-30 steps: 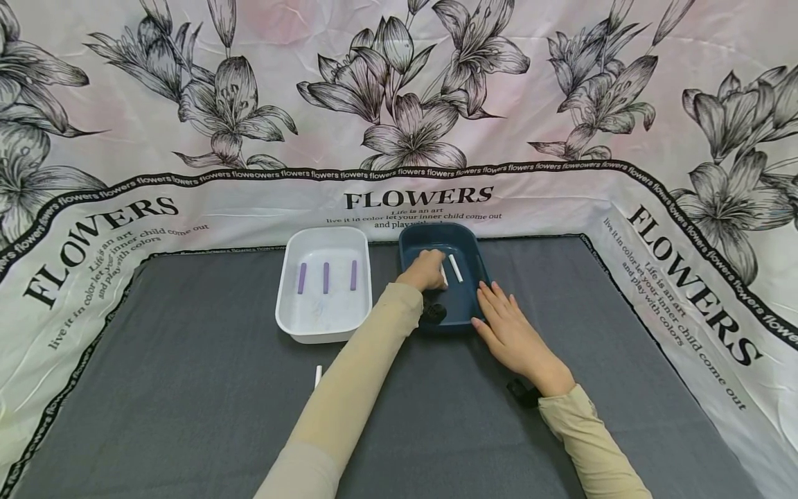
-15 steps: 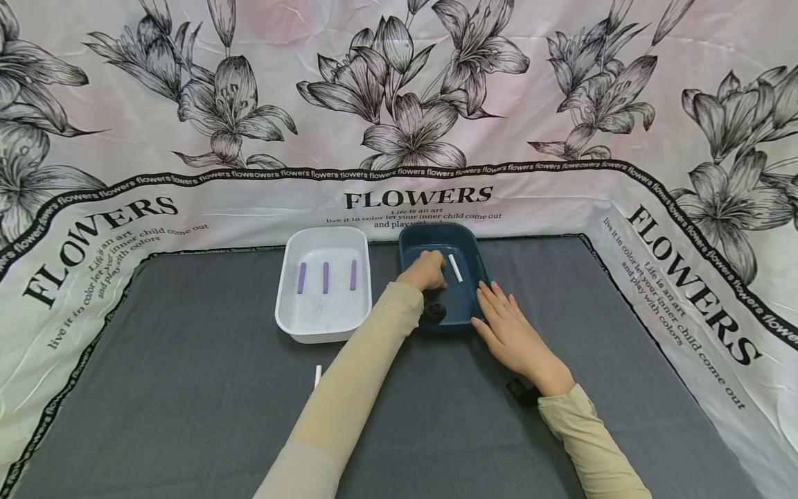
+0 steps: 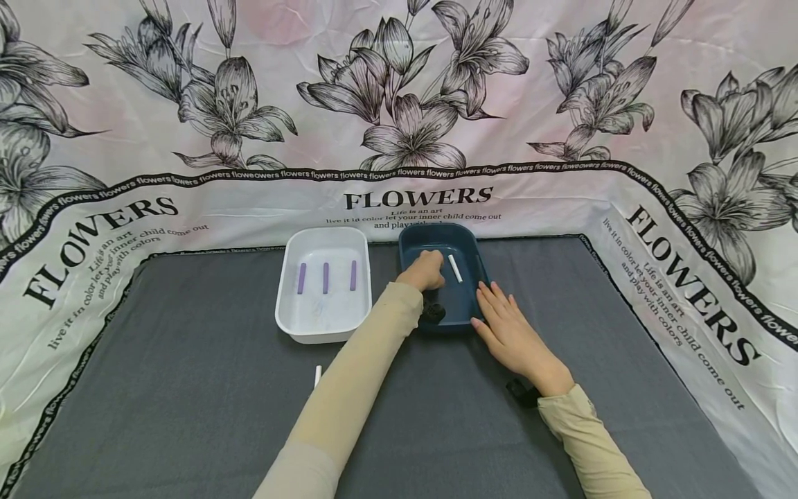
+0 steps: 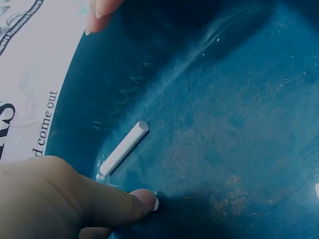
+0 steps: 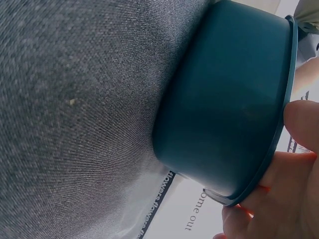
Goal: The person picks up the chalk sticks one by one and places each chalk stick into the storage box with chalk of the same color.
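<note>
My left hand (image 3: 425, 271) reaches into the dark blue tub (image 3: 411, 234), its fingers curled at a white chalk stick that they hide. In the left wrist view the thumb (image 4: 119, 204) bends downward, with a small white bit at its tip. Beside that thumb another white chalk stick (image 4: 124, 148) lies on the tub floor, and the head view shows this chalk (image 3: 456, 269) right of the hand. My right hand (image 3: 516, 336) rests against the tub's right rim with fingers extended. In the right wrist view its fingers (image 5: 299, 124) touch the tub's rim.
A white tub (image 3: 291, 312) stands left of the blue one, with 3 purple chalk sticks (image 3: 325, 278) upright in a row inside. Another white chalk stick (image 3: 318, 375) lies on the grey cloth (image 3: 187, 388), partly behind the left sleeve. Flower-printed cloth (image 3: 411, 125) hangs behind.
A white chalk stick showing by my left fingers a second ago is now hidden by that hand. The left hand has shifted only slightly; the right hand stays on the rim.
</note>
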Tool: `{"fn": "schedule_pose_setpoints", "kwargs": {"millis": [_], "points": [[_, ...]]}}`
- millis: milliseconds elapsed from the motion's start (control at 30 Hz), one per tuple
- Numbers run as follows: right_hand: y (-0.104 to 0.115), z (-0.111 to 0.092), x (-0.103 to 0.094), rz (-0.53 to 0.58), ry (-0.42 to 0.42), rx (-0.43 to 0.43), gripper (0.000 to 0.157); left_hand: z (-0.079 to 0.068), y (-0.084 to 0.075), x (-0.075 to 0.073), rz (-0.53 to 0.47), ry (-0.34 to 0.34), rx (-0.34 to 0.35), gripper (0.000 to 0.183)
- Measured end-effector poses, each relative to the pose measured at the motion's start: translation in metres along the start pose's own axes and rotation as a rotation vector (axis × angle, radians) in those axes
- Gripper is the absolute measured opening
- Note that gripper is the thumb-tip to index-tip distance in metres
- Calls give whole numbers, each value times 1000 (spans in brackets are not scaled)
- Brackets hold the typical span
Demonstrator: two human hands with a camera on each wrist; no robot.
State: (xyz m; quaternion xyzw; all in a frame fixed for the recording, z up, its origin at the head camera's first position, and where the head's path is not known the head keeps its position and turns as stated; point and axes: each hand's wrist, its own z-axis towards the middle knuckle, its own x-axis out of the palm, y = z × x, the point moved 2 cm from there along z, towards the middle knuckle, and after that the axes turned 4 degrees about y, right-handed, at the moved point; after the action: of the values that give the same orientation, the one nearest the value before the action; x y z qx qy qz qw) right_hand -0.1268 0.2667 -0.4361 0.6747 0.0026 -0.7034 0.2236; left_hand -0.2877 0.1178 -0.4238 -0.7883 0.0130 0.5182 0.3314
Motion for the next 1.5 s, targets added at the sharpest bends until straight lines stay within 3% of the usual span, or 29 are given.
{"fn": "schedule_pose_setpoints", "kwargs": {"millis": [933, 1167, 1267, 1500], "points": [[4, 2, 1, 4, 0, -6, 60, 1, 3, 1, 1, -17, -15, 40], [3, 1, 1, 11, 10, 1, 61, -3, -4, -6, 15, -24, 47, 19], [3, 1, 0, 7, 6, -2, 61, -5, -8, -9, 1, -28, 72, 23], [1, 2, 1, 6, 21, 10, 62, -11, -17, -16, -24, -27, 107, 54]]}}
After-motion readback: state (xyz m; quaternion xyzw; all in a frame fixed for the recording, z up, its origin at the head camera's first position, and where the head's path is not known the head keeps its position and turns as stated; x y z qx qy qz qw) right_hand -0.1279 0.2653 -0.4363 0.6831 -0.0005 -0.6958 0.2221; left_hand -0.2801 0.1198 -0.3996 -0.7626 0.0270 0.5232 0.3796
